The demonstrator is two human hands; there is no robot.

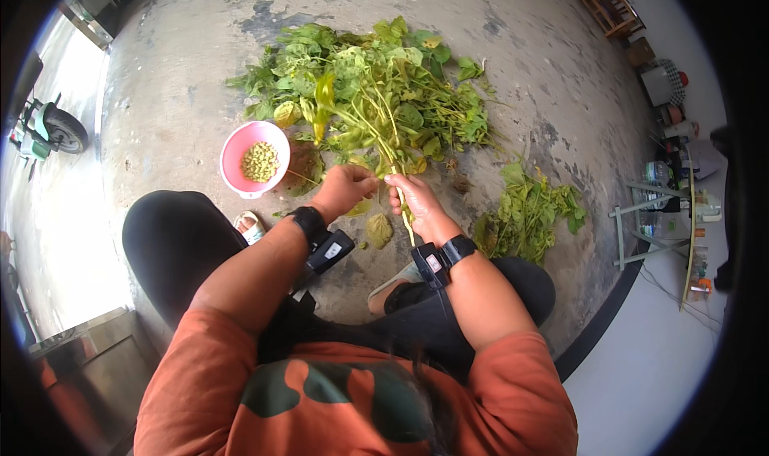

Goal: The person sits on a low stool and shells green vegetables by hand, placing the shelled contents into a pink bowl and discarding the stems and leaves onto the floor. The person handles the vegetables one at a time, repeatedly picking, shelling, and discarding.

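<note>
**Hands at work on a leafy stalk over a concrete floor**

A seated person grips a green stalk (390,148) with both hands above the floor (176,96). The left hand (343,188) closes its fingers around the stalk's lower part; the right hand (414,200), just beside it, pinches the pale stem, which runs down past the palm. The stalk's leafy top lies against a large heap of plants (376,88). A pink bowl (240,153) holding green pods sits near the left hand. A smaller leaf pile (533,208) lies to the right. Both wrists carry black bands.
</note>
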